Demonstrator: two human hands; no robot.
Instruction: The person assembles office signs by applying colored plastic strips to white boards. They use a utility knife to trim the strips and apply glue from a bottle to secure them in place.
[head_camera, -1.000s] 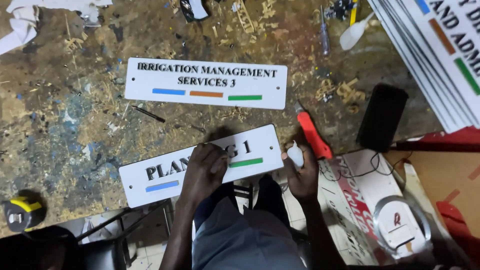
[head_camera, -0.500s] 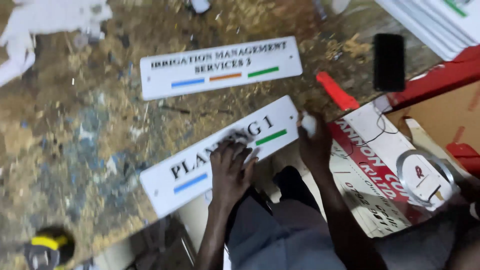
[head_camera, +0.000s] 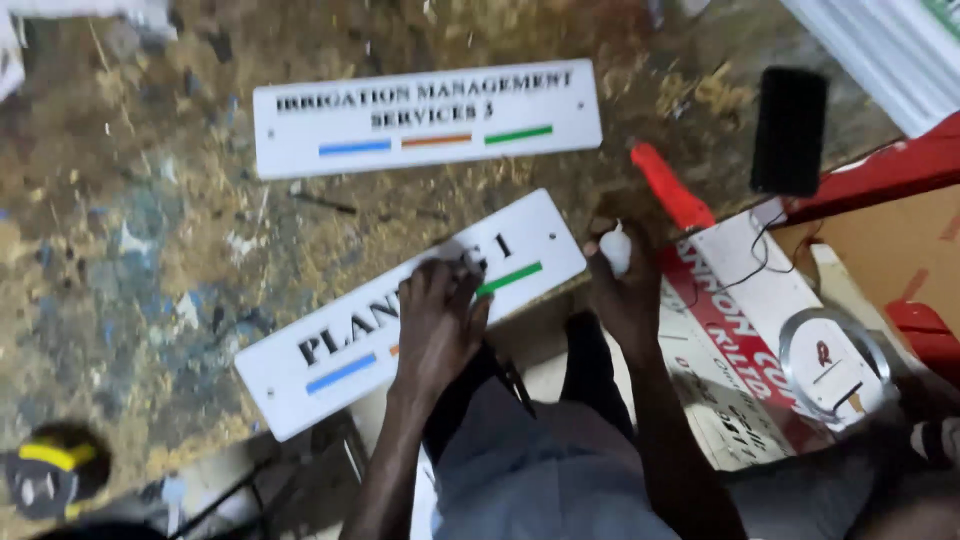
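A long white sign plate (head_camera: 330, 350) with black letters and coloured bars lies tilted at the front edge of a scuffed, paint-stained workbench (head_camera: 150, 230). My left hand (head_camera: 437, 325) presses flat on its middle, fingers spread over the lettering. My right hand (head_camera: 622, 290) is at the plate's right end, fingers closed around a small white object (head_camera: 616, 248). A second white sign plate (head_camera: 425, 117) lies farther back on the bench, apart from both hands.
A red-handled tool (head_camera: 672, 187) lies just right of my right hand. A black phone (head_camera: 789, 130) rests beyond it. A printed cardboard box (head_camera: 770, 330) and red crate (head_camera: 900, 170) stand at right. More white plates (head_camera: 890, 50) are stacked top right. A yellow-black tape measure (head_camera: 50, 475) sits bottom left.
The view has swung and moved closer, so the near plate looks more tilted. My left hand stays pressed on it and has shifted slightly along it. My right hand keeps the white object.
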